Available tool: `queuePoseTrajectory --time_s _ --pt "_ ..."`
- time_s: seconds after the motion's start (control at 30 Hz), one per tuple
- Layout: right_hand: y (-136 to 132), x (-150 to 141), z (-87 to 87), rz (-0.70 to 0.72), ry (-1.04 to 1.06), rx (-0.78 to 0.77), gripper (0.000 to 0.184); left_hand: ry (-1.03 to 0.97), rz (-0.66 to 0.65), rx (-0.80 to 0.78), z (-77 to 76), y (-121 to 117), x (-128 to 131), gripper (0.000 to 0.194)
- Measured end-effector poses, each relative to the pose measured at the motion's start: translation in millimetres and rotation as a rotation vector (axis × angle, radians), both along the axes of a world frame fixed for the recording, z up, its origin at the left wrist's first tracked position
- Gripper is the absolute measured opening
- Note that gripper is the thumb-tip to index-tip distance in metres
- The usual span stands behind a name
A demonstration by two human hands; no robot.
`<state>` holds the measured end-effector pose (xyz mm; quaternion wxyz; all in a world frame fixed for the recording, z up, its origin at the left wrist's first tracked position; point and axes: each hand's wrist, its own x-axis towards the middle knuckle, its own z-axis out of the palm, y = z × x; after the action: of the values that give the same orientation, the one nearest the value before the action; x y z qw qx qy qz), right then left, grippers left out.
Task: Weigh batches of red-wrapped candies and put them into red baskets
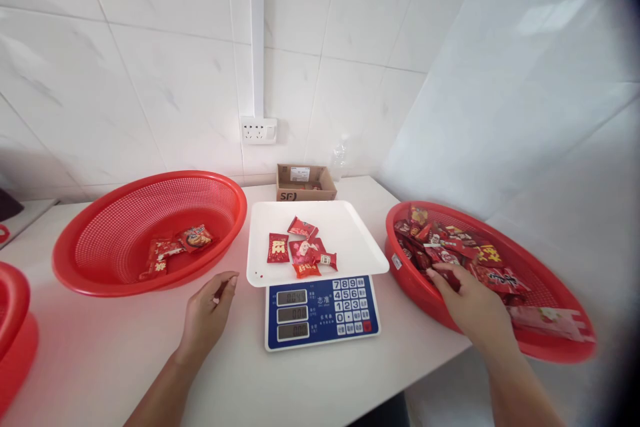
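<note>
A blue electronic scale point(320, 312) with a white weighing tray point(350, 227) stands in the middle of the white counter. Several red candy packets point(303, 250) lie on the tray. My right hand point(467, 303) reaches into the red basket on the right point(550, 340), fingers curled onto the heap of red candy packets point(450, 243); what they grip is hidden. My left hand point(207, 313) rests on the counter left of the scale, fingers loosely curled with thumb and fingertips pinched together. Beyond it, the red basket on the left point(100, 267) holds a few candy packets point(175, 247).
A small open cardboard box point(305, 183) sits against the tiled wall behind the scale, with a clear plastic bottle point(339, 160) beside it. A wall socket point(259, 130) is above. Another red basket's edge point(13, 320) shows at far left. The counter's front edge runs below the scale.
</note>
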<state>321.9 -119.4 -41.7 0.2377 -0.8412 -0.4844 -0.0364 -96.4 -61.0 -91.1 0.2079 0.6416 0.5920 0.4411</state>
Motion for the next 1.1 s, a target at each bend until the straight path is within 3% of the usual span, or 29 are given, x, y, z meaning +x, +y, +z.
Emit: queuePoseTrajectory --time_s 0.6,0.9,1.1 --pt "2 -6 4.9 -0.054 0.001 -0.060 0.037 0.015 0.041 -0.078 1.6 0 -1 0.037" --pt "-3 -15 12.5 -0.023 0.038 -0.022 0.031 0.097 0.068 -0.243 -0.7 4 -7 0.040" --pt "-5 -12 9.7 0.009 0.092 0.057 0.027 0.122 0.115 -0.215 -3.9 4 -7 0.038"
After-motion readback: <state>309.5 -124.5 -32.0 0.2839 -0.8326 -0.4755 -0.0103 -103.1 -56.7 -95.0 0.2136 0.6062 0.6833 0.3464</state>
